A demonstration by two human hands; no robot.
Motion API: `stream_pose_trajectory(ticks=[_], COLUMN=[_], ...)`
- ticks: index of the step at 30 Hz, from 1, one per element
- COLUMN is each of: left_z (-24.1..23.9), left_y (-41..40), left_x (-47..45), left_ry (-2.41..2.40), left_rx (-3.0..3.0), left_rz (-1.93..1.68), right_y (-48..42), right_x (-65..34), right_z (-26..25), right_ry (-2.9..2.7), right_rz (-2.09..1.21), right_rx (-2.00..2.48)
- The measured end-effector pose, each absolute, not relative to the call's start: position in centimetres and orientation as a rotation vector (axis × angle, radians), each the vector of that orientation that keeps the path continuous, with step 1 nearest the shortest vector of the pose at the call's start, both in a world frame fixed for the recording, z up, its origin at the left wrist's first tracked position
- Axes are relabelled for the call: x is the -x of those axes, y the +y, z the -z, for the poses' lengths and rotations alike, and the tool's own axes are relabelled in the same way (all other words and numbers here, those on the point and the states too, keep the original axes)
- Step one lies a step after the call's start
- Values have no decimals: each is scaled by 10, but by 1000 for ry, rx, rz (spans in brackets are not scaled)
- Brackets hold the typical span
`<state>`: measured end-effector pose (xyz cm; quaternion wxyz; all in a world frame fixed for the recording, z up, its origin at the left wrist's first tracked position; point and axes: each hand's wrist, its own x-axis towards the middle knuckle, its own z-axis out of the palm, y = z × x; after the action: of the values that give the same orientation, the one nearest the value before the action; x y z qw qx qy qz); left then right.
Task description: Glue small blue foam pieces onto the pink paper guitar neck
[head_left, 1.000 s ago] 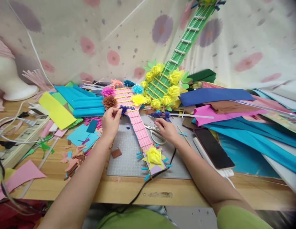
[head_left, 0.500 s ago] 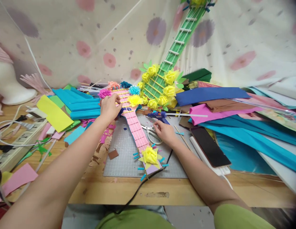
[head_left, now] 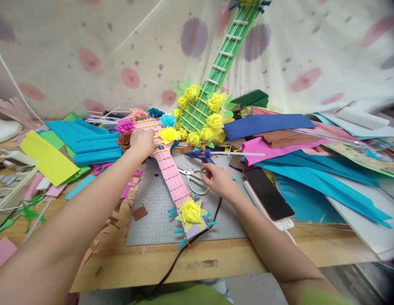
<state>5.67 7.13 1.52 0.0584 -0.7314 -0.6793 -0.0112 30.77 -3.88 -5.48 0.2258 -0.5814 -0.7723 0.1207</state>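
Note:
A pink paper guitar (head_left: 170, 170) decorated with paper flowers lies on a grey cutting mat (head_left: 152, 224). My left hand (head_left: 141, 142) rests on the guitar's body beside a brown paper flower (head_left: 123, 140). Its fingers are curled and pressed down, and a bit of a small dark-blue paper flower (head_left: 159, 147) shows under them. My right hand (head_left: 216, 180) lies on the mat to the right of the guitar's neck. Its fingers are loosely stretched and touch the scissors (head_left: 192, 181). A blue glue gun (head_left: 201, 155) lies just beyond that hand. A yellow flower (head_left: 190, 212) sits on the guitar's head.
A green paper guitar (head_left: 217, 70) with yellow flowers leans on the spotted cloth behind. Stacked coloured paper sheets (head_left: 279, 127) fill the right side, and blue and yellow sheets (head_left: 85, 142) the left. A phone (head_left: 268, 193) lies right of the mat. A black cable (head_left: 184, 250) runs over the table edge.
My left hand has carried the small dark-blue flower up from the neck onto the guitar's body and pressed down there. The view has shifted to the right. The right hand barely moved.

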Motion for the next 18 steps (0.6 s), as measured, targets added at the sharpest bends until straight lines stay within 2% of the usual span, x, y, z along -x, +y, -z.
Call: stream_pose_trajectory(ticks=[5,12,18], left_z=[-13,-9,-15], left_y=[73,73,72], left_x=[-53,-57,-59], left_ry=[-1969,-2018,-2053], left_rx=[2239,2249,2280], left_rz=[-69,34,70], right_y=[-74,-108,-119], right_x=[-347,-414,-435], right_z=[56,59,61], right_ry=[-2103,-1839,-1785], right_rz=[-151,198,105], right_rx=[1474,1665,1861])
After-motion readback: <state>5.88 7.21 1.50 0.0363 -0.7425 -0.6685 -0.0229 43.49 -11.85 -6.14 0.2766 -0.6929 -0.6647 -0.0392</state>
